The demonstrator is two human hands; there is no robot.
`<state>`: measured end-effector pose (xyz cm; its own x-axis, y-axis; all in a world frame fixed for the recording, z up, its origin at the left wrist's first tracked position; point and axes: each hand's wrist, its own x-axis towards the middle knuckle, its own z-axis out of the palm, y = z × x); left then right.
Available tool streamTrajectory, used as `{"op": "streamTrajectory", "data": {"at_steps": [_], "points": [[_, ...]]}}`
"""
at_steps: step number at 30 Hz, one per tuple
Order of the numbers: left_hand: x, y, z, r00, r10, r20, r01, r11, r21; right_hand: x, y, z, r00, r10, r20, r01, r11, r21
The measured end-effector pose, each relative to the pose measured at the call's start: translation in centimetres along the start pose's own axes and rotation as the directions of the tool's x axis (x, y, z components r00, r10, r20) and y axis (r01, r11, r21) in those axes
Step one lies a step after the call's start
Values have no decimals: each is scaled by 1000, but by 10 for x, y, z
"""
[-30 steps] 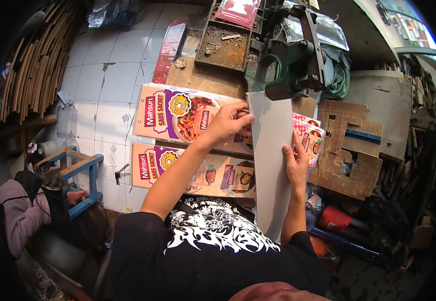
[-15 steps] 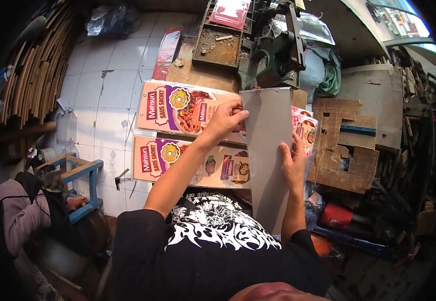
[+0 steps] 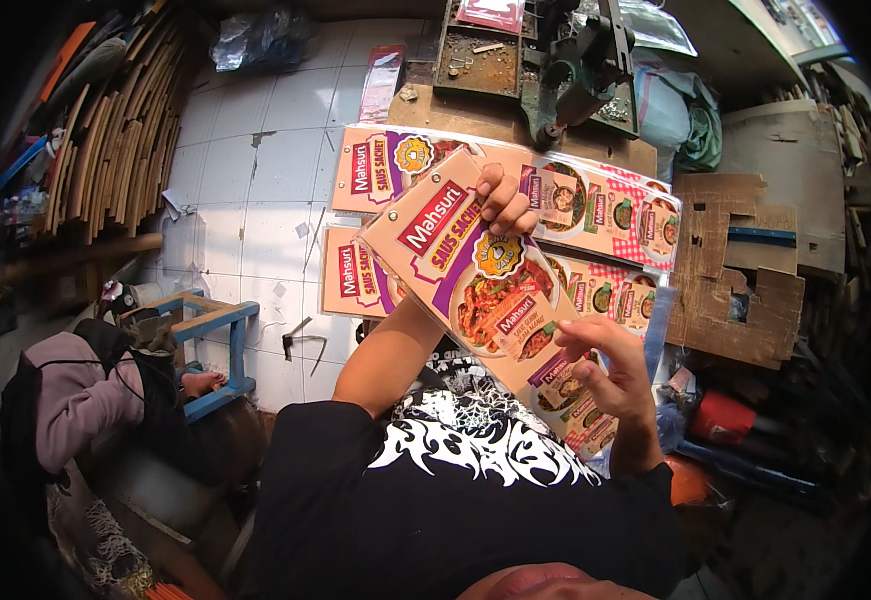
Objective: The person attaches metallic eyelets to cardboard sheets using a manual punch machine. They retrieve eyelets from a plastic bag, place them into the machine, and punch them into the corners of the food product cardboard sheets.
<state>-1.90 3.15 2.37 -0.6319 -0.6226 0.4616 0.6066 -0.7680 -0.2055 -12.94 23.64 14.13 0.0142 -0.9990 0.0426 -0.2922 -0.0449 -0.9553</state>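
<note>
A long printed sign panel [image 3: 465, 255] with pictures of food and packets slants in front of my chest, its printed face toward me. My left hand [image 3: 505, 200] is closed on its upper right edge, fingers curled over the front; the left forearm passes behind the panel. Over the lower right part of the face, my right hand [image 3: 615, 372] has its fingers apart; whether the fingertips touch the surface I cannot tell. Beneath lie two stacks of matching panels, a far stack [image 3: 610, 205] and a near stack [image 3: 347, 275] partly covered by the held one.
Beyond the stacks stands a dark metal press [image 3: 565, 90], beside a rusty tray [image 3: 480, 68] of small metal parts. A cut brown board [image 3: 705, 270] lies to the right. At left are a blue stool frame [image 3: 235, 345], a seated person [image 3: 85, 400] and wooden strips [image 3: 125, 130].
The panel has been turned from its plain grey back to its printed face and tilted. My left hand now grips its upper edge, and my right hand has opened from its side.
</note>
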Motion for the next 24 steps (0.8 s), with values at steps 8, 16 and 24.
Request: {"op": "streamTrajectory", "data": {"at_steps": [8, 16, 24], "points": [[6, 9, 20, 964, -83, 252, 83, 997, 10, -76, 42, -69, 792, 316, -521, -461, 871, -172], [-77, 93, -24, 927, 374, -34, -371, 926, 62, -216, 126, -116, 564, 608, -559, -676, 729, 112], [-189, 178, -54, 802, 597, -39, -547, 758, 355, -219, 161, -59, 874, 383, -297, -224, 863, 453]]}}
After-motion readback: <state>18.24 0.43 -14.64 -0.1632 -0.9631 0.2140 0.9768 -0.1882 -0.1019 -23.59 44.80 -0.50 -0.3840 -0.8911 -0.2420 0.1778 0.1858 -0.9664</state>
